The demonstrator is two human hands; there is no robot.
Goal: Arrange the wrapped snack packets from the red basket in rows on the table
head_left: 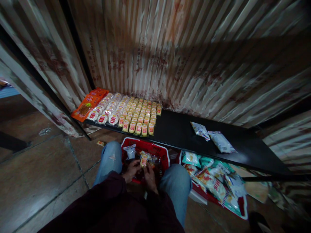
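Note:
Between my knees, over the red basket [166, 155], I hold a small yellow wrapped snack cake [143, 160] with a red label. My right hand [150, 176] pinches its lower end, and the fingers of my left hand [132, 170] close on its left side. Below them, inside the basket, lie a few more packets, partly hidden by my hands. In front, on the black shelf [173, 129], stand close rows of similar yellow snack cakes [138, 116]. Left of these are rows of round white wrapped cakes [103, 118].
A flat orange snack bag [89, 103] lies at the shelf's left end. Two white snack bags [221, 141] rest on its right part. Below the shelf, a second red basket [245, 207] holds several snack bags. One small packet [101, 143] is on the tiled floor. Striped sheeting [155, 48] hangs behind.

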